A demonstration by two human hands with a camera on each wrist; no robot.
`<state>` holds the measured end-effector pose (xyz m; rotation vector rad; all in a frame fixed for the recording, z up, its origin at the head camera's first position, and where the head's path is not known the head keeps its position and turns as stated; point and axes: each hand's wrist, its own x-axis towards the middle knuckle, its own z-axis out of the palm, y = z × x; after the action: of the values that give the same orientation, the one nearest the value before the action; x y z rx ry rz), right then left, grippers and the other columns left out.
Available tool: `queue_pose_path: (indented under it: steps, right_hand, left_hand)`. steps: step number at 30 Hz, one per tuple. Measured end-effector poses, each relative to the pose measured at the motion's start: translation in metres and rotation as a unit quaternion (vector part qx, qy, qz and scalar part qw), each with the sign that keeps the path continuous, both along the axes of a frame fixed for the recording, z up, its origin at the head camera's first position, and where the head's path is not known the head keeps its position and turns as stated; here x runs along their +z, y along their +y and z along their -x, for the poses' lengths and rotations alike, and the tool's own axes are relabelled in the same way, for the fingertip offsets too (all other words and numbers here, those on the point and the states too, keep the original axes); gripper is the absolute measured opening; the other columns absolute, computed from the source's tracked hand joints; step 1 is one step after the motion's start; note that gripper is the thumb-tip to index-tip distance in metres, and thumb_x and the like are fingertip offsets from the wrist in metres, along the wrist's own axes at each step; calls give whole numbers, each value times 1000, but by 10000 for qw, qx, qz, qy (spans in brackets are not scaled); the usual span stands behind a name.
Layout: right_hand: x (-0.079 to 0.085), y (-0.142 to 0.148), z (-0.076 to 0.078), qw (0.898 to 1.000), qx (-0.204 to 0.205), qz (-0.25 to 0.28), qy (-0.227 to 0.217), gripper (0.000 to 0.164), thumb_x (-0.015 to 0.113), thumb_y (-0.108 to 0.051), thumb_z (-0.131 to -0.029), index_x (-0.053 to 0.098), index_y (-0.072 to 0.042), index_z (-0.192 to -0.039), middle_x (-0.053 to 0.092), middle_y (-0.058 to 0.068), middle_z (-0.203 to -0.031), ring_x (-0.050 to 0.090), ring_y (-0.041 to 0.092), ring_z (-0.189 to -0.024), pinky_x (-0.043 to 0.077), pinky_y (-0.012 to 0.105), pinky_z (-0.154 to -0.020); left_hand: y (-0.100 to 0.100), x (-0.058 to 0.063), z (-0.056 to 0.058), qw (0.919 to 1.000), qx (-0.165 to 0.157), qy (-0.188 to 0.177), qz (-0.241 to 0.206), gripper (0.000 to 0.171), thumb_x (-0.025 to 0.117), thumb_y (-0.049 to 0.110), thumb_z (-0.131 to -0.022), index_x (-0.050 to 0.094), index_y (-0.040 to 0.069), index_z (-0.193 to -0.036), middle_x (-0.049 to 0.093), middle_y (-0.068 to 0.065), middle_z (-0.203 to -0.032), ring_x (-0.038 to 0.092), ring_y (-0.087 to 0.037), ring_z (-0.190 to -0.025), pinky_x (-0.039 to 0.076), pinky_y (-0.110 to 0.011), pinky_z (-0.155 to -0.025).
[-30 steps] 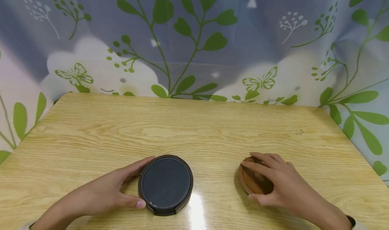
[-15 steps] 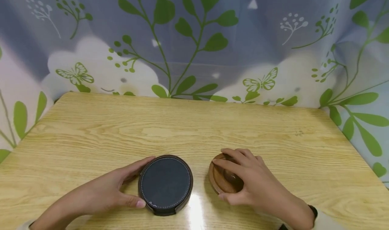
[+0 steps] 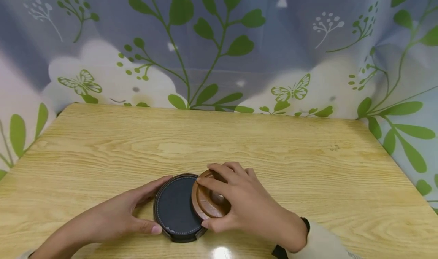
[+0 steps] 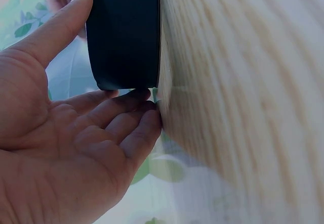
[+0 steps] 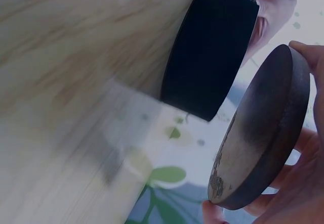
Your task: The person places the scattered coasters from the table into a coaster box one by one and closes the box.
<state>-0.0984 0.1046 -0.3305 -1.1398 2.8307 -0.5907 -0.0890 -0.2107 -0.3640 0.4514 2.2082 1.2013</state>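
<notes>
In the head view, a round black leather coaster holder (image 3: 178, 209) with white stitching along its top edge sits on the wooden table. My left hand (image 3: 116, 213) holds it at its left side, thumb at the near edge and fingers at the far edge. My right hand (image 3: 243, 205) grips a round brown wooden lid (image 3: 202, 202) by its rim, fingers on the far side and thumb on the near side. A shiny rounded knob shows at its middle. The lid overlaps the holder's right part from above. In the right wrist view the lid's worn flat underside (image 5: 248, 143) is tilted and apart from the holder.
The light wood-grain table (image 3: 291, 148) stretches behind and to both sides of the hands. A curtain (image 3: 219, 61) printed with leaves, butterflies and clouds hangs along its back and sides. A bright light reflection lies near the front edge.
My right hand has carried the wooden lid leftward, from the table's right side to above the coaster holder's right part. My left hand and the holder have stayed in place.
</notes>
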Motion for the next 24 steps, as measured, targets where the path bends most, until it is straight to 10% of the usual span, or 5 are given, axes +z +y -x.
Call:
queue_pose_path:
  steps: [24]
  right_hand:
    - [-3,-63,0,9967,520,-572,-239,71,72,-67,-90,56,-35,-152,47,-3,-159,46,19,-135,48,56,-96]
  left_hand:
    - [-4,-2,0,9998,-31,-181,-85,106,83,37,-90,15,27,-170,21,-16,-174,18,-48,-159,26,-76,-115]
